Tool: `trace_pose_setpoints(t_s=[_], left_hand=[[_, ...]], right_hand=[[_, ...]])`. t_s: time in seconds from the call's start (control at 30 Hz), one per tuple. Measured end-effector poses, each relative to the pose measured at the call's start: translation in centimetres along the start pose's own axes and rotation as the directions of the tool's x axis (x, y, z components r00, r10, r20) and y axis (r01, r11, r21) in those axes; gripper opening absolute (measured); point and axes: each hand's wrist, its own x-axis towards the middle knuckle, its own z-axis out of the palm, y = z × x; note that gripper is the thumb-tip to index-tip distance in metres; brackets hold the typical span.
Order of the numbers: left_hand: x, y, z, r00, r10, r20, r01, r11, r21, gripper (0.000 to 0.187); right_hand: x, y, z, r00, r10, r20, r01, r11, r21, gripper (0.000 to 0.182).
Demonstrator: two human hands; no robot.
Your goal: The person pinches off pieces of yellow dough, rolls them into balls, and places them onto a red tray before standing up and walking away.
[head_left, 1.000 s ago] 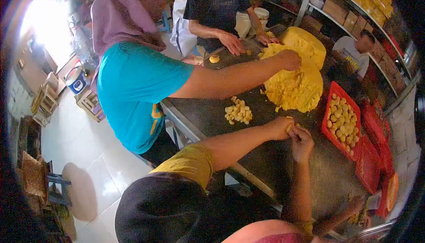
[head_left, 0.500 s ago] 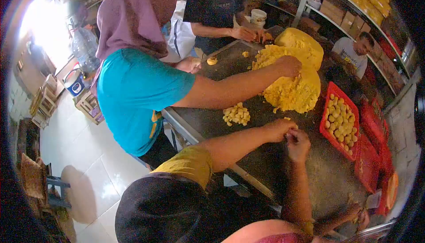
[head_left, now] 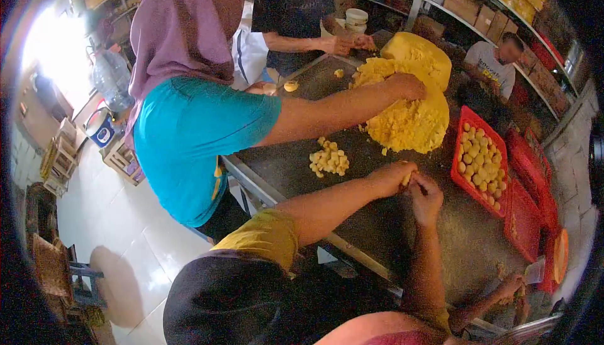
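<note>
My left hand (head_left: 388,180) is closed, with a small piece of yellow dough (head_left: 407,177) showing at its fingertips. My right hand (head_left: 427,199) meets it from the right, thumb and fingers bent in a pinch at the same dough. Both are over the dark tabletop (head_left: 371,232). To the left of my hands lies a pile of small pale pieces (head_left: 328,159). Beyond them is a large crumbly mound of yellow dough (head_left: 412,118). A red tray (head_left: 457,150) of round dough balls (head_left: 481,162) stands to the right.
A co-worker in a turquoise shirt (head_left: 201,118) reaches into the mound from the left. Another person (head_left: 296,18) works at the far edge. Hands (head_left: 511,286) of someone else are at lower right, near a clear cup (head_left: 535,270) and red containers (head_left: 523,219).
My hands have drawn slightly apart at the fingertips, and more of the dough piece shows. The view has tipped a little. The co-worker's hand at lower right has moved up near the clear cup.
</note>
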Motion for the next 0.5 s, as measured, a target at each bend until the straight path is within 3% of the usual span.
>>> trace_pose_setpoints(t_s=[0.03,0.07,0.1,0.13,0.2,0.27,0.3,0.33,0.37,0.43,0.47,0.5], left_hand=[[0.0,-0.3,0.0,1.000,-0.006,0.000,0.006,1.000,-0.006,0.009],[0.2,-0.5,-0.6,0.992,-0.009,0.125,-0.005,0.994,0.111,0.011],[0.3,-0.6,-1.1,0.969,-0.024,0.245,-0.033,0.974,0.226,0.013],[0.1,-0.4,-1.2,0.971,-0.024,0.238,-0.031,0.974,0.226,0.013],[-0.2,0.0,-1.3,0.910,-0.186,0.370,0.129,0.976,0.173,0.016],[-0.4,1.0,-1.6,0.950,-0.108,0.291,0.076,0.990,0.119,0.015],[-0.3,1.5,-1.8,0.978,-0.036,0.206,0.022,0.997,0.067,0.014],[0.0,1.9,-1.8,0.976,-0.033,0.214,0.019,0.998,0.066,0.014],[0.2,2.2,-1.8,0.983,-0.092,0.157,0.091,0.996,0.009,0.012],[0.2,2.2,-1.7,0.982,-0.160,0.100,0.166,0.984,-0.057,0.011],[0.3,1.9,-1.9,0.974,-0.171,0.149,0.170,0.985,0.021,0.017],[0.3,1.4,-2.0,0.963,-0.184,0.196,0.167,0.981,0.101,0.024]], right_hand=[[0.0,-0.4,-0.3,0.990,0.133,0.052,-0.138,0.985,0.107,0.020],[-0.3,-0.2,-0.2,0.989,0.136,0.059,-0.142,0.985,0.103,0.020],[-0.5,0.0,-0.1,0.997,-0.004,0.075,0.008,0.999,-0.045,0.020],[-0.5,0.2,0.0,0.983,-0.145,0.109,0.164,0.969,-0.187,0.019],[-0.6,-0.6,0.1,0.971,-0.199,0.136,0.221,0.959,-0.178,0.016],[-0.3,-1.2,-0.4,0.958,-0.245,0.150,0.269,0.948,-0.169,0.013],[0.0,-1.6,-0.7,0.988,0.033,0.148,-0.023,0.997,-0.068,0.013],[0.2,-1.8,-0.9,0.935,0.308,0.175,-0.318,0.948,0.032,0.012],[0.2,-1.3,-0.6,0.934,0.314,0.172,-0.324,0.946,0.030,0.012],[0.0,0.3,0.2,0.964,0.239,0.119,-0.266,0.900,0.346,0.011],[-0.1,0.1,0.1,0.964,0.238,0.122,-0.266,0.900,0.345,0.011],[-0.2,-0.4,0.1,0.998,0.025,0.053,-0.030,0.995,0.097,0.011]])
